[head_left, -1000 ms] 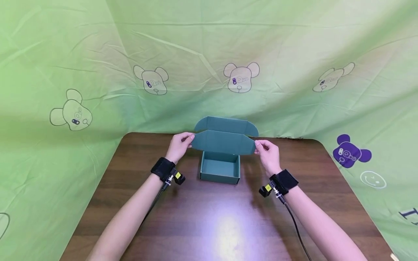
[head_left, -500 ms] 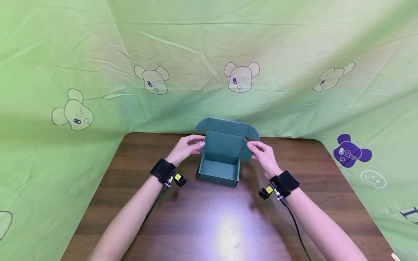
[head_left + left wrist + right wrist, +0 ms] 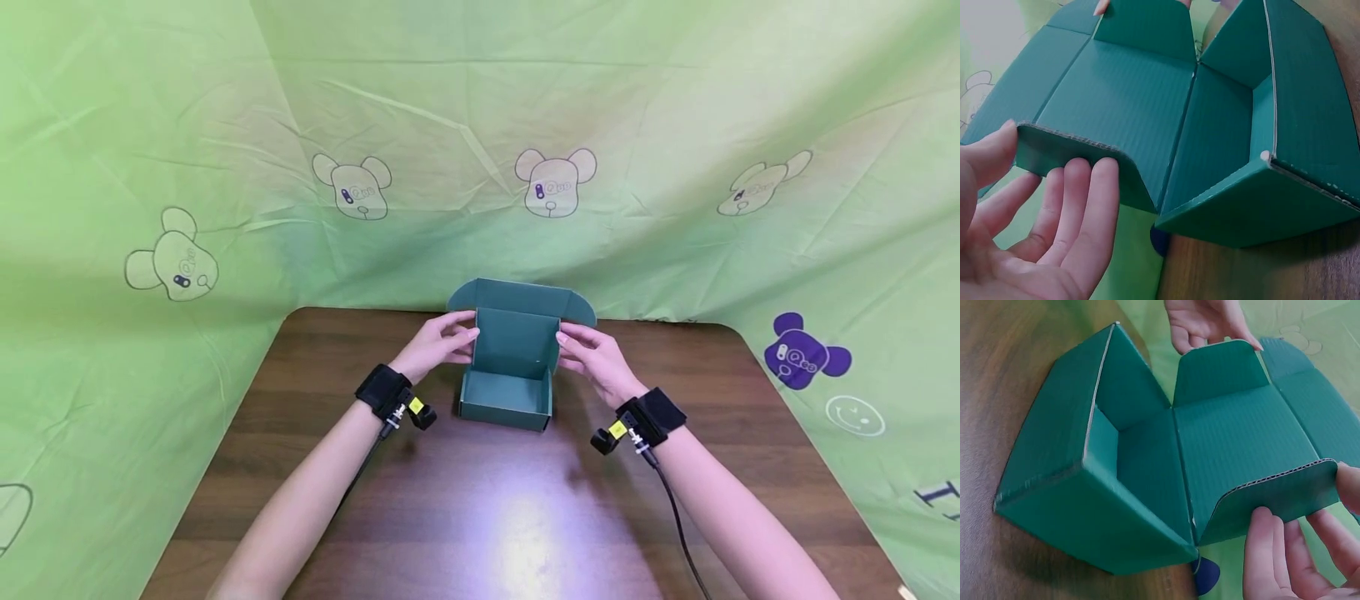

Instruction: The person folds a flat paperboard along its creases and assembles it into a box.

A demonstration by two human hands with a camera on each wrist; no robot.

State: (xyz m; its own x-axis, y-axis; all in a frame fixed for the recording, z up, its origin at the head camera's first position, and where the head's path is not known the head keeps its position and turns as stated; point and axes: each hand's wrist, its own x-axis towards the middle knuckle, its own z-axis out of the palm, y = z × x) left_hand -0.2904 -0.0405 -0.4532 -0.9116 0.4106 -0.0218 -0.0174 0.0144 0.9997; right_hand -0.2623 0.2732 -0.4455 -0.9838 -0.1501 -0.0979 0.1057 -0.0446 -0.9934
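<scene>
A dark green cardboard box stands on the table with its lid raised at the back. My left hand pinches the lid's left side flap, thumb at its edge and fingertips against its outer face. On the other side, my right hand pinches the right side flap the same way. Both side flaps are folded inward, standing up from the lid panel. Beyond the lid, the front flap with rounded ends leans back. The box's inside shows bare green cardboard.
The brown wooden table extends toward me, with a bright reflection at its front. Green cloth printed with bear heads hangs close behind the table. A camera cable runs along the right forearm; another follows the left.
Both hands have moved inward, folding the lid's side flaps from spread flat to upright. The lid and its front flap sit slightly lower in the head view.
</scene>
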